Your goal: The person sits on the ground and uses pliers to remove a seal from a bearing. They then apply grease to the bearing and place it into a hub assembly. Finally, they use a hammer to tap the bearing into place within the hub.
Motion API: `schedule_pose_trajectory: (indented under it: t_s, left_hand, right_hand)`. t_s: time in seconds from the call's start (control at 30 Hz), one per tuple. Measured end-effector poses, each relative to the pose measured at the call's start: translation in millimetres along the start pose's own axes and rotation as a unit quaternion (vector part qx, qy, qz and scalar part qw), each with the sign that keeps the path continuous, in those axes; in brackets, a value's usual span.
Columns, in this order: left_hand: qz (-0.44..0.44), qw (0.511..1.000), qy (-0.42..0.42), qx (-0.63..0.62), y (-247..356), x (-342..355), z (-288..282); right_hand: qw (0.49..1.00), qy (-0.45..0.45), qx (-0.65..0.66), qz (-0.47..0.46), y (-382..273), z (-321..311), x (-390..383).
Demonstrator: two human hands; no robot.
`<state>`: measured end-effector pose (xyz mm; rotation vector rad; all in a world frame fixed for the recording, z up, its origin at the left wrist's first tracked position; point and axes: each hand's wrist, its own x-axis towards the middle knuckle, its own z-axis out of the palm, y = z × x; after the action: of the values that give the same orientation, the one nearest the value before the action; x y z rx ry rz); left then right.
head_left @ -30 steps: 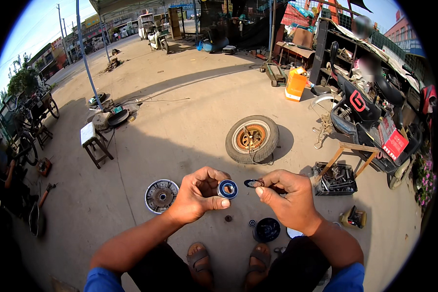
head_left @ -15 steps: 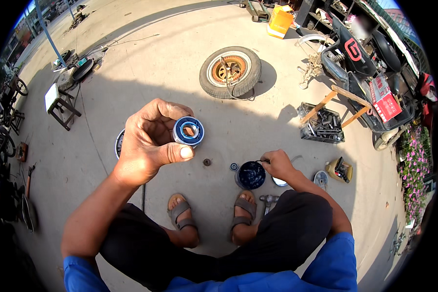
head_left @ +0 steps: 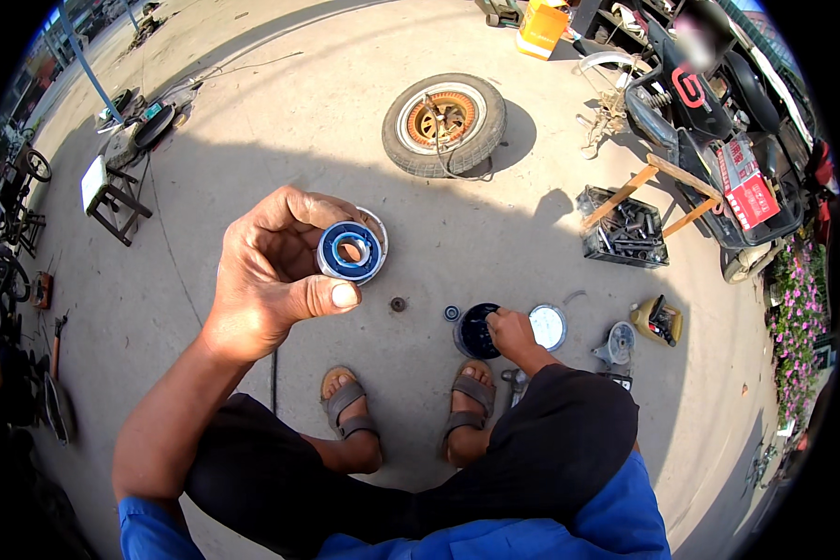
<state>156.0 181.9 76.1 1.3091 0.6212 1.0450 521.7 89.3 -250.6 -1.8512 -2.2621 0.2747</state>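
My left hand point(head_left: 275, 271) is raised, its thumb and fingers gripping a ball bearing point(head_left: 349, 249) with dark blue grease around its face. A pale metal rim shows behind the bearing's right side; I cannot tell whether the two are joined. On the ground, a round tub point(head_left: 476, 329) holds dark blue grease. My right hand point(head_left: 513, 336) is at the tub's right side, fingers bent down into it; the fingertips are hidden. Beside the tub lie a white round lid point(head_left: 548, 327) and a small ring-shaped part point(head_left: 452, 314). A rusty ring point(head_left: 399, 304) lies farther left.
A hammer point(head_left: 513, 381) lies by my right foot. To the right are a funnel-like piece point(head_left: 618, 343), a cut-open yellow container point(head_left: 658, 322) with tools, and a crate of tools point(head_left: 625, 224). A wheel point(head_left: 445, 124) lies ahead. A stool point(head_left: 112, 196) stands left, a scooter point(head_left: 709, 121) right.
My right hand has moved left and down to the grease tub, uncovering the white lid. My left hand has shifted slightly left with the bearing.
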Motion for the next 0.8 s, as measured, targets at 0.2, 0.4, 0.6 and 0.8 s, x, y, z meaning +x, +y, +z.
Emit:
schedule_pose_trajectory:
  t_s: [0.2,0.4,0.6,0.8]
  left_hand:
    - [0.002,1.0,-0.007,0.005,-0.5,1.2,-2.2]
    - [0.004,1.0,-0.005,0.008,-1.8,0.7,-4.0]
    - [-0.004,1.0,-0.01,0.0,1.2,0.2,-3.4]
    - [0.001,1.0,-0.006,-0.009,0.5,-0.6,-2.4]
  right_hand:
    - [1.0,0.0,-0.021,-0.015,-0.7,6.4,-3.7]
    - [1.0,0.003,-0.011,-0.025,-0.8,12.7,-7.1]
    - [1.0,-0.006,-0.009,-0.022,0.4,15.9,-10.5]
    - [0.995,0.002,0.073,0.066,-5.9,-10.4,-7.7]
